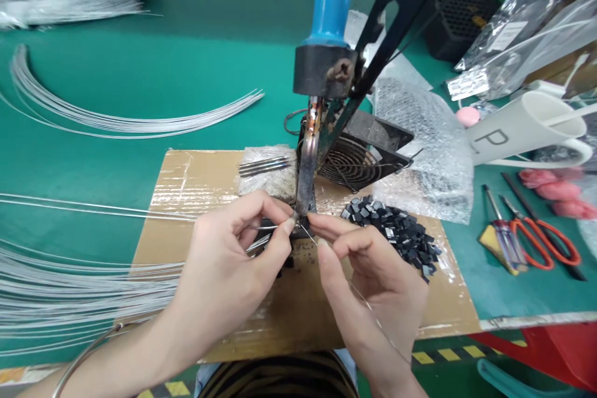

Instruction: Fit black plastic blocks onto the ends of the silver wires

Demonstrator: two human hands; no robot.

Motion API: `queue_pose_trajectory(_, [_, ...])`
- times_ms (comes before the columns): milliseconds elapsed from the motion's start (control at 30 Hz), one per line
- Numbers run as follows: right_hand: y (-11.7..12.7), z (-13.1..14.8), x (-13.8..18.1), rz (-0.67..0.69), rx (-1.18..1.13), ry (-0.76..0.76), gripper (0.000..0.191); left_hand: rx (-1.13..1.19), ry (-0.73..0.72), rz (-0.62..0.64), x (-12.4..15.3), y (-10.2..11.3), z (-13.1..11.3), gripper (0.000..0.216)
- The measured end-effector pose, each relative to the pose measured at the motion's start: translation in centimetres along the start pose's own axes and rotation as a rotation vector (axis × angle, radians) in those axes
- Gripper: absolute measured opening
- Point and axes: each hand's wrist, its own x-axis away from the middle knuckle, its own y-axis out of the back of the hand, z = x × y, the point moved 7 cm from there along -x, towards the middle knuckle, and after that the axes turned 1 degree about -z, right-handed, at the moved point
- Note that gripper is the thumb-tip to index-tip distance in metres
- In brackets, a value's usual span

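My left hand (237,255) pinches the end of a thin white wire (153,212) right under the tip of an upright soldering iron (308,168). The iron has a blue handle and is clamped to a black metal stand (387,31). Between thumb and fingers, my right hand (368,280) grips a thin solder wire (308,234), which trails down across the palm. Its end meets the left fingertips below the iron. My fingers hide the exact joint and any small part there. Loose white wires (84,280) fan out left of my left hand.
A cardboard sheet (448,286) covers the work area. Small black parts (396,233) are heaped on the right, before a fan (354,161) and bubble wrap (424,155). Further right are a white mug (517,130), orange-handled scissors (545,239) and a screwdriver (506,233). Another wire bundle (140,124) lies back left.
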Motion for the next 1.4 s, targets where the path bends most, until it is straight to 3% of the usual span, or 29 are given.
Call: queue_pose_trajectory(1400, [-0.06,-0.23,0.44,-0.017,0.057,0.086,0.020,-0.013,-0.020,0.011,0.01,-0.07,-0.06,0.011])
